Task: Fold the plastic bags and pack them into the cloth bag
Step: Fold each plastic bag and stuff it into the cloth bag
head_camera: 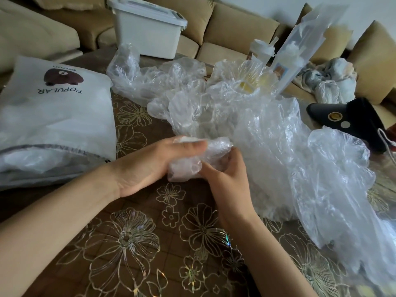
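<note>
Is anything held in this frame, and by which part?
A small crumpled clear plastic bag is held between both hands: the left hand grips its left end, and the right hand curls round its right end.

A tan sofa (240, 24) curved behind a brown tablecloth (150, 243) with pale flower outlines. The wall (257, 6) was white.

Cloth bag (55, 116) left on table (150, 243); plastic bags (267, 129) right.

Soft dim daylight, edges bent w/ wide-angle, slight blur.
</note>
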